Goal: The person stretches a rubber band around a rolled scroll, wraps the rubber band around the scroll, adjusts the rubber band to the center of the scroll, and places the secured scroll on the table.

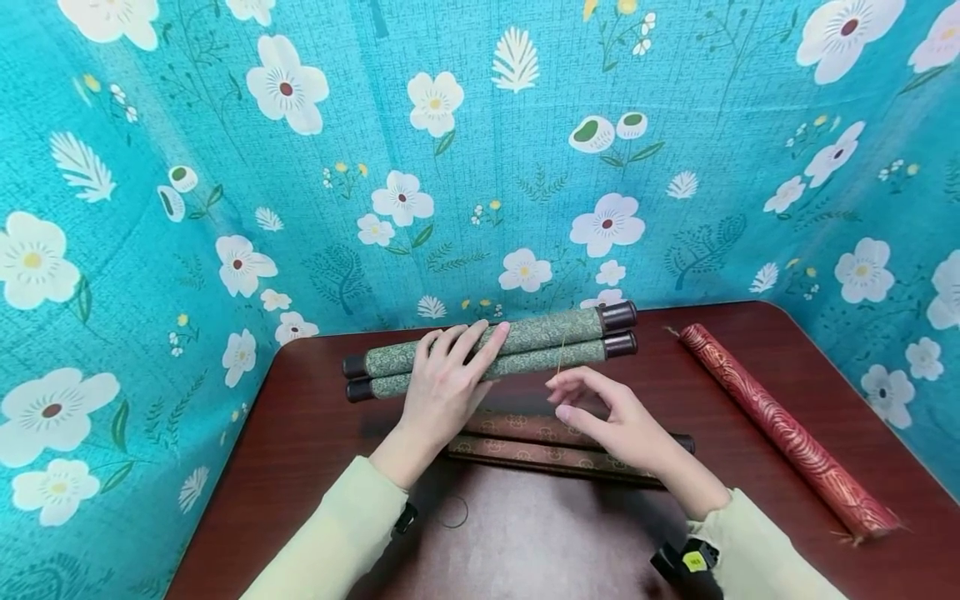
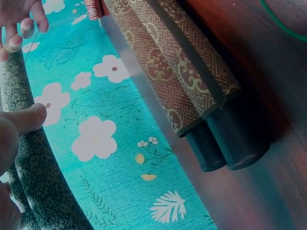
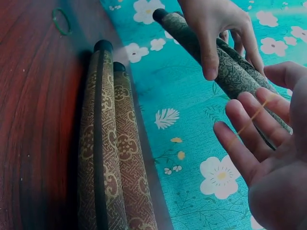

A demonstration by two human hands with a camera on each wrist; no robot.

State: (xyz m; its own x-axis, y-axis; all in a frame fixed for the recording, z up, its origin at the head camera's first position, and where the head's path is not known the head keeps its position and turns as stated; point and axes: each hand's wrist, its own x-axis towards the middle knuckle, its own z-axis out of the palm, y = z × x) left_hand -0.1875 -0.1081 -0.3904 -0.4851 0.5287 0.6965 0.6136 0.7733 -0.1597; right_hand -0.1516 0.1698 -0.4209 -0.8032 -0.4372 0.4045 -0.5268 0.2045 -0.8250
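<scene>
My left hand (image 1: 447, 375) grips a green patterned scroll (image 1: 555, 327) above the table, its two rolls lying side by side with dark end knobs. A thin yellowish elastic band (image 1: 561, 350) runs from the scroll's right part to my right hand (image 1: 611, 417). The right hand's fingers are bent and hook the band, while the thumb stands apart; in the right wrist view the band (image 3: 252, 118) crosses the fingers. Below the hands, a brown patterned scroll (image 1: 525, 452) lies on the table, also in two rolls, partly hidden by the right hand.
A red patterned roll (image 1: 787, 429) lies slanted on the right side of the dark red table (image 1: 300, 467). A thin green ring-shaped band (image 1: 467, 510) rests near the front, beside the left wrist. Blue flowered cloth (image 1: 465, 167) hangs behind and at both sides.
</scene>
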